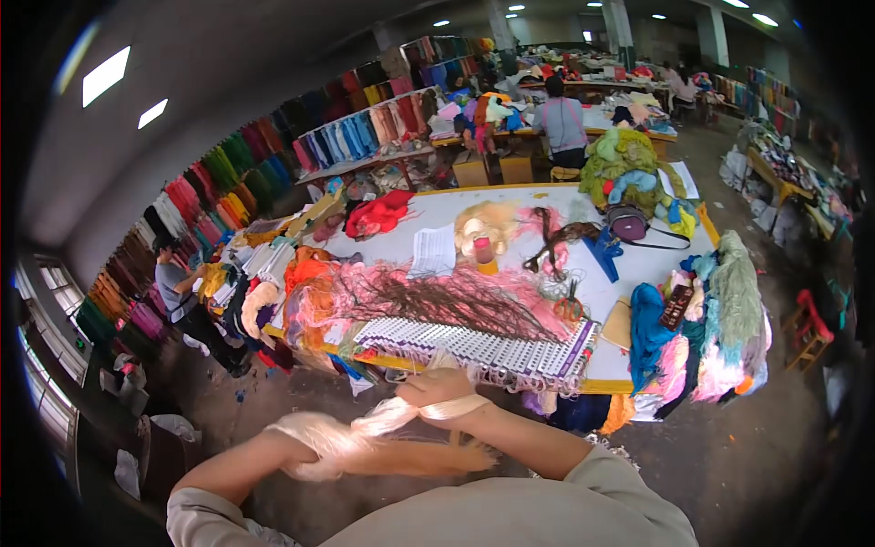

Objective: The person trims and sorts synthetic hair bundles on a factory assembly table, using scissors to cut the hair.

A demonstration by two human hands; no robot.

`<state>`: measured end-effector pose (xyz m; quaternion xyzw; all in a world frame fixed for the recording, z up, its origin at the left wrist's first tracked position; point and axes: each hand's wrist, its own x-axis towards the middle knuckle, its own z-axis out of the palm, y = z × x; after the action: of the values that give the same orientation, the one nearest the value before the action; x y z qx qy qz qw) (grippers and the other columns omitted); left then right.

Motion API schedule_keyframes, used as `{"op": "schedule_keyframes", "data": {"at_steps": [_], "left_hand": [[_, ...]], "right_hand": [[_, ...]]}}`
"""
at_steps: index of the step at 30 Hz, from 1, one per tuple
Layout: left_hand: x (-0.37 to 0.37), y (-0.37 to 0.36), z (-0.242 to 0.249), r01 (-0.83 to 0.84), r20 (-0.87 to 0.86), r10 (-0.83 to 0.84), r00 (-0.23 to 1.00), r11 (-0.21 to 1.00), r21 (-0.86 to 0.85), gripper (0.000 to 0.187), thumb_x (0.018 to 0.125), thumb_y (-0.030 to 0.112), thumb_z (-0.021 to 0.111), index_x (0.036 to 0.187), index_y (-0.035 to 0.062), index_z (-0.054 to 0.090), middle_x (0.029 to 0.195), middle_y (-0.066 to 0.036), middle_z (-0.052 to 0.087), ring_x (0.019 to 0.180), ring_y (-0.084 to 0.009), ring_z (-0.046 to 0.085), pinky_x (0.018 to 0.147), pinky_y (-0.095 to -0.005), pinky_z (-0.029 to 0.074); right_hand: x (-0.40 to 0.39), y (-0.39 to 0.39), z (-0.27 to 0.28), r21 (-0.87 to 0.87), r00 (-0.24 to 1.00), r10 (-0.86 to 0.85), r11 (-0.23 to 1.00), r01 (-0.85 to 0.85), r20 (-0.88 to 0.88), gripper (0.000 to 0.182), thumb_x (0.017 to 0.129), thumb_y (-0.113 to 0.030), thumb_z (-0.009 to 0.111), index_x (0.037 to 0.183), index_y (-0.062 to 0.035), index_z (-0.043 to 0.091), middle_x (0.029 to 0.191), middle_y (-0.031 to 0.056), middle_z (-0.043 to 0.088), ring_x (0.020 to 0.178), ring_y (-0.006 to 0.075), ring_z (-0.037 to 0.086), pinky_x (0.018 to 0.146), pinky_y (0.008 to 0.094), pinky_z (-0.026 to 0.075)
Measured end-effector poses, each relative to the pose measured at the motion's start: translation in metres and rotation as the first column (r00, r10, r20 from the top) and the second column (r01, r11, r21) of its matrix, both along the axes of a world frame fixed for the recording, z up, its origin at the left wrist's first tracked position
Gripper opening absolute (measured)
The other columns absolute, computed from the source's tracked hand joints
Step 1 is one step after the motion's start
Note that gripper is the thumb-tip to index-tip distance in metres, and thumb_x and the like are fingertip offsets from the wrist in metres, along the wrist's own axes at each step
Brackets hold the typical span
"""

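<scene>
A pale pink skein of thread [383,417] stretches, partly twisted, between my hands in front of my body. My right hand [439,387] is closed around its upper end, close to the table's front edge, with strands looped round the wrist. Lower on the left, my left hand [299,447] grips the other end; thread wraps over it and hides most of the fingers. Peach-coloured strands [410,458] hang loosely below the twist. Just beyond my hands lies a white-and-purple board with rows of dark marks [483,345], under dark brown threads [428,299].
Pink and orange yarn, a thread cone [484,257], scissors [570,305] and a paper sheet [432,252] lie on the white table [365,246]. Skeins hang over its right edge. One person [182,283] stands left; another [560,123] is farther back. A red stool [809,324] stands right.
</scene>
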<state>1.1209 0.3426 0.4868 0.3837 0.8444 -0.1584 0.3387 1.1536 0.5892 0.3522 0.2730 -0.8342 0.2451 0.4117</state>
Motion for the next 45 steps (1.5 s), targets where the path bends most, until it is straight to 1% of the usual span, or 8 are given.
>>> {"op": "schedule_keyframes", "data": {"at_steps": [16, 24, 29, 32, 36, 39, 41, 45], "left_hand": [[-0.044, 0.005, -0.078, -0.125, 0.139, -0.25, 0.958, 0.07, 0.99, 0.043, 0.07, 0.014, 0.077, 0.11, 0.0107, 0.063, 0.109, -0.014, 0.059, 0.085, -0.023, 0.06, 0.073, -0.0339, 0.051], [-0.183, -0.071, -0.132, -0.971, 0.907, -0.356, -0.223, 0.158, -0.176, 0.063, 0.081, 0.017, 0.076, 0.135, 0.008, 0.046, 0.095, -0.012, 0.065, 0.067, -0.0229, 0.062, 0.097, -0.0567, 0.046], [-0.225, -0.065, -0.042, -0.982, 0.995, 0.063, -0.081, 0.167, -0.091, 0.031, 0.087, 0.022, 0.068, 0.113, 0.0071, 0.064, 0.083, 0.0, 0.061, 0.067, -0.0114, 0.058, 0.074, -0.0366, 0.055], [-0.268, -0.086, -0.081, -0.93, 0.954, -0.15, 0.258, 0.229, 0.288, 0.028, 0.088, 0.023, 0.062, 0.108, 0.0039, 0.066, 0.087, -0.004, 0.065, 0.076, -0.017, 0.061, 0.07, -0.0307, 0.05], [-0.316, -0.071, -0.101, -0.351, 0.438, -0.092, 0.894, 0.462, 0.814, 0.022, 0.088, 0.02, 0.059, 0.103, 0.0064, 0.068, 0.087, -0.004, 0.064, 0.078, -0.0172, 0.061, 0.068, -0.0276, 0.048], [-0.336, -0.055, -0.144, 0.236, -0.201, -0.13, 0.971, 0.643, 0.728, 0.017, 0.088, 0.018, 0.058, 0.099, 0.0099, 0.069, 0.085, -0.002, 0.061, 0.077, -0.0155, 0.059, 0.067, -0.0264, 0.048], [-0.35, -0.042, -0.262, -0.447, 0.388, 0.297, 0.873, 0.167, 0.879, 0.014, 0.082, 0.016, 0.063, 0.089, 0.0057, 0.068, 0.081, -0.005, 0.063, 0.074, -0.0205, 0.062, 0.068, -0.0296, 0.05], [-0.326, 0.012, -0.125, 0.073, -0.044, -0.06, 0.997, 0.912, 0.405, 0.013, 0.078, 0.015, 0.062, 0.076, 0.0029, 0.064, 0.088, -0.02, 0.066, 0.073, -0.0324, 0.065, 0.069, -0.0348, 0.051]], "right_hand": [[-0.074, -0.026, -0.018, -0.316, 0.671, 0.139, 0.937, 0.148, 0.728, 0.015, 0.075, -0.021, 0.062, 0.078, -0.0071, 0.067, 0.08, 0.0153, 0.066, 0.076, 0.0319, 0.066, 0.065, 0.0424, 0.049], [-0.158, -0.112, 0.014, -0.091, 0.734, -0.3, 0.893, 0.441, 0.61, 0.022, 0.078, -0.005, 0.066, 0.1, -0.01, 0.067, 0.088, 0.011, 0.069, 0.081, 0.0239, 0.068, 0.073, 0.0317, 0.051], [-0.209, -0.138, -0.009, -0.482, 0.587, 0.174, 0.768, 0.422, 0.791, 0.028, 0.082, -0.01, 0.066, 0.107, 0.0012, 0.063, 0.097, 0.0101, 0.069, 0.085, 0.0151, 0.065, 0.078, 0.0291, 0.051], [-0.219, -0.166, 0.031, 0.379, 0.28, -0.414, 0.909, 0.172, 0.866, 0.042, 0.087, -0.043, 0.062, 0.11, -0.0083, 0.065, 0.103, 0.0137, 0.07, 0.089, 0.022, 0.068, 0.076, 0.0351, 0.052], [-0.251, -0.196, -0.014, 0.282, -0.129, -0.259, 0.937, 0.205, 0.957, 0.067, 0.085, -0.071, 0.051, 0.104, -0.008, 0.065, 0.075, 0.0026, 0.06, 0.069, 0.0147, 0.058, 0.062, 0.0293, 0.048], [-0.276, -0.166, -0.058, -0.011, 0.155, -0.072, 0.879, 0.477, 0.985, 0.071, 0.083, -0.069, 0.054, 0.12, -0.0075, 0.058, 0.083, 0.0111, 0.065, 0.075, 0.0239, 0.063, 0.069, 0.0356, 0.049], [-0.292, -0.146, -0.056, -0.151, 0.36, -0.073, 0.817, 0.556, 0.93, 0.072, 0.082, -0.067, 0.056, 0.127, -0.0101, 0.055, 0.09, 0.017, 0.067, 0.081, 0.0311, 0.065, 0.075, 0.0414, 0.05], [-0.341, -0.093, -0.092, -0.09, 0.359, -0.129, 0.84, 0.535, 0.924, 0.054, 0.084, -0.056, 0.054, 0.117, -0.0134, 0.061, 0.097, 0.0129, 0.068, 0.089, 0.0302, 0.065, 0.079, 0.0401, 0.049]]}}
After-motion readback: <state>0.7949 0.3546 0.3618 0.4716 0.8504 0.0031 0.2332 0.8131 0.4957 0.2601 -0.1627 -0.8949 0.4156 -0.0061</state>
